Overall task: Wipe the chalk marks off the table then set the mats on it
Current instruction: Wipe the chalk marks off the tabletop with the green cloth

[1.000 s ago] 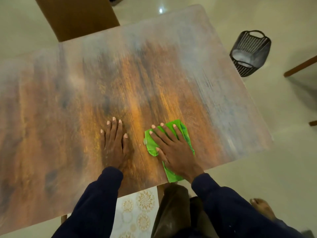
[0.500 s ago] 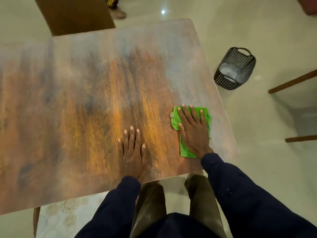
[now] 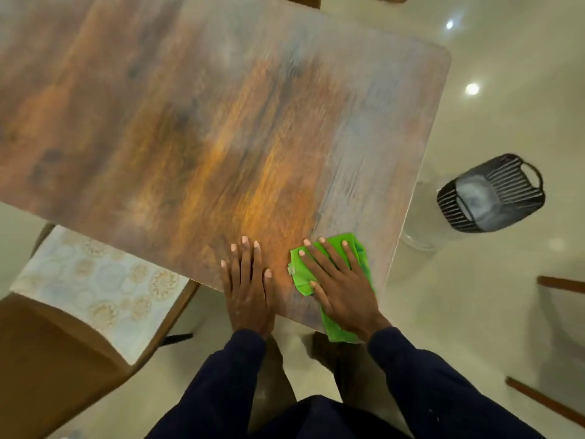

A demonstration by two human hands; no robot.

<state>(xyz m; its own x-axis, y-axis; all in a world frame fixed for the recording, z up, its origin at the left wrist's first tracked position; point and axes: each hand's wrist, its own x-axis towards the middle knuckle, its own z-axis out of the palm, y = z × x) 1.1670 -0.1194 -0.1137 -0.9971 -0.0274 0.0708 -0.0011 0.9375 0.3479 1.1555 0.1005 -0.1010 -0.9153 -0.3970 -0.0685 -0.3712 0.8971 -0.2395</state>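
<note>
Tabletop (image 3: 190, 122), wood-grained in brown and orange, spreads out ahead of both hands, and a pale, chalky haze covers the strip of it just beyond the right hand's fingertips and on toward the far corner on that side. A green cloth (image 3: 356, 248) lies on the near edge of the table under the right hand (image 3: 342, 286), which presses it flat with straight, spread fingers; the cloth's tail hangs off the edge below the wrist. Just beside it, apart from the cloth, the left hand (image 3: 248, 286) rests palm down on the bare wood with its fingers straight and close together, the heel of the hand at the table's edge. Both arms wear dark navy sleeves. Well out to the left of the left hand, and lower than the table, a patterned mat (image 3: 95, 286), pale with gold roundels, lies on the seat of a brown chair (image 3: 47, 359). Beyond the right hand, past the table's side, a black slatted basket (image 3: 506, 191) stands on the glossy cream floor (image 3: 474, 327).
</note>
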